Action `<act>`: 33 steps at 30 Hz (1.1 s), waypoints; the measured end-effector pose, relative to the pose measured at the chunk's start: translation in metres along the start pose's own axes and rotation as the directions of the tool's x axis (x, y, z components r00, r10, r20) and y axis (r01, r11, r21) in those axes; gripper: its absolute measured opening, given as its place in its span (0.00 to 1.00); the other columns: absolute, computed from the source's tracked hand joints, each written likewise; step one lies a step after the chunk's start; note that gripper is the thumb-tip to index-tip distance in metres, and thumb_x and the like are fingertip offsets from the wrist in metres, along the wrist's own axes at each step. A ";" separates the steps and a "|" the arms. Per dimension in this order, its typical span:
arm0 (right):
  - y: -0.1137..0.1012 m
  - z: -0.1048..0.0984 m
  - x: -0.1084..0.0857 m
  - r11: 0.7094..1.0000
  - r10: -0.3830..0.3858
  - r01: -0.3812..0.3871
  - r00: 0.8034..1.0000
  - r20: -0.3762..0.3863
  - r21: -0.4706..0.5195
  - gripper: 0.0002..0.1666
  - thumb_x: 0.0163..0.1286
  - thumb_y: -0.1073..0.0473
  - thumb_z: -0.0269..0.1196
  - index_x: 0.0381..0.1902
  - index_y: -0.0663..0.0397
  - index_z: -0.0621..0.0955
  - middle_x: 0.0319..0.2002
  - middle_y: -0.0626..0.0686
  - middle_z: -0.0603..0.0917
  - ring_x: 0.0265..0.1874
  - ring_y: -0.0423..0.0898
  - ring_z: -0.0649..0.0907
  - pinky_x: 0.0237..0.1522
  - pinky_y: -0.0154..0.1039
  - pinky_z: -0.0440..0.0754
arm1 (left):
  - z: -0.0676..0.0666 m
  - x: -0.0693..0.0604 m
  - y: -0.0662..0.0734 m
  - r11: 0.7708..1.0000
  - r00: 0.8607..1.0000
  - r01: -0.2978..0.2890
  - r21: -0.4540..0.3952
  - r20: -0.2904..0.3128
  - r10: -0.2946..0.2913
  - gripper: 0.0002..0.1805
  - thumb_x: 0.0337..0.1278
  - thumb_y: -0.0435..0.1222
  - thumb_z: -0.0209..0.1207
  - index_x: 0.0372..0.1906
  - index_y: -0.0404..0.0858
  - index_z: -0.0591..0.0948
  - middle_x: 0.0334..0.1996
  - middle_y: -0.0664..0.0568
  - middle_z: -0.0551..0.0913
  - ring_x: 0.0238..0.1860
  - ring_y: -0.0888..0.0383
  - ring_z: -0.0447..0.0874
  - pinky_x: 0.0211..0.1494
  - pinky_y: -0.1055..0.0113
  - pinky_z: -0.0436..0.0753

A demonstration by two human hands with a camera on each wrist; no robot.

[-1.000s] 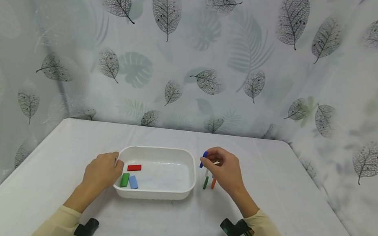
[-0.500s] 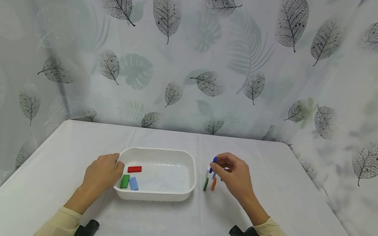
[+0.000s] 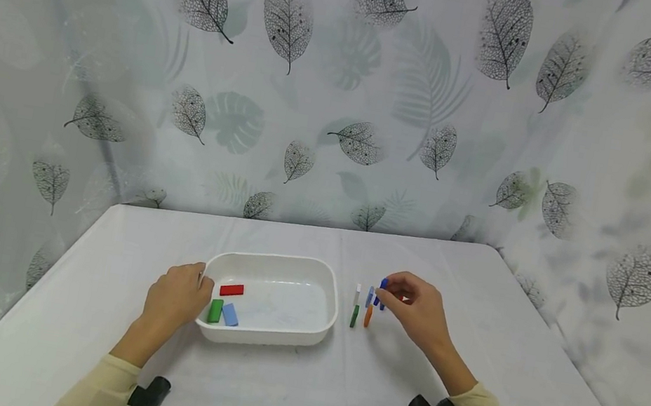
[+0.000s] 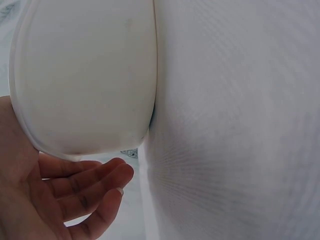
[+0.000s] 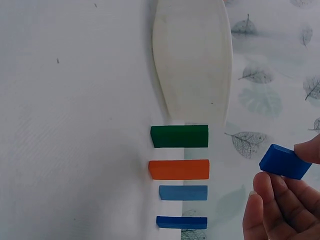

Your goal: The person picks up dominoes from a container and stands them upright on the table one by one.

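Note:
My left hand grips the left rim of a white plastic tray. In the left wrist view its fingers curl at the tray's end. Inside the tray lie a red block, a green block and a light blue block. Right of the tray, my right hand pinches a dark blue domino block between thumb and fingers, raised above several standing domino blocks. Among these are a green one, an orange one, a light blue one and another dark blue one.
A white domino block stands behind the green one, close to the tray's right side. White cloth covers the table. A leaf-printed curtain hangs behind and along both sides.
My right hand has moved rightward and slightly down with the dark blue domino block, from beside the tray to over the standing blocks. My left hand stays on the tray rim.

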State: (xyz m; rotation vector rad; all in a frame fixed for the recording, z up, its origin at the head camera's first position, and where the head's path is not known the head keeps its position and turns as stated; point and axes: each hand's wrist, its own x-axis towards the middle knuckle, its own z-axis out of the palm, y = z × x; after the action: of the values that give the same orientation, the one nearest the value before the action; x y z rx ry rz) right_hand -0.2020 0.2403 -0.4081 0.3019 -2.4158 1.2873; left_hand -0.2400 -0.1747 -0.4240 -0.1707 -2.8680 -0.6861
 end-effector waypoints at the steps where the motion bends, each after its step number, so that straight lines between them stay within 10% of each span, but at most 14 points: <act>1: 0.001 -0.001 -0.001 1.000 0.000 0.000 1.000 -0.002 -0.005 0.10 0.67 0.61 0.73 0.44 0.56 0.86 0.34 0.47 0.88 0.35 0.46 0.86 0.37 0.37 0.84 | 0.000 0.000 0.000 1.000 1.000 0.000 -0.001 0.000 0.000 0.25 0.70 0.37 0.52 0.62 0.21 0.78 0.53 0.28 0.83 0.31 0.46 0.82 0.32 0.52 0.87; 33: 0.039 -0.008 -0.016 0.994 0.098 -0.087 0.979 0.180 -0.068 0.13 0.64 0.63 0.75 0.45 0.58 0.86 0.38 0.46 0.87 0.38 0.45 0.86 0.42 0.40 0.84 | -0.002 -0.002 0.002 1.000 1.000 -0.005 -0.011 0.004 0.005 0.22 0.70 0.37 0.53 0.58 0.22 0.80 0.47 0.30 0.85 0.28 0.48 0.80 0.28 0.56 0.85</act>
State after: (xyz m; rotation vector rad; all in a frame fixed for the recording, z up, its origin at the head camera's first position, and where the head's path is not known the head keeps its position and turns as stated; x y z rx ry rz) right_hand -0.1998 0.2687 -0.4396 0.3065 -2.6469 1.2733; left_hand -0.2378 -0.1740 -0.4212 -0.1810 -2.8672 -0.7011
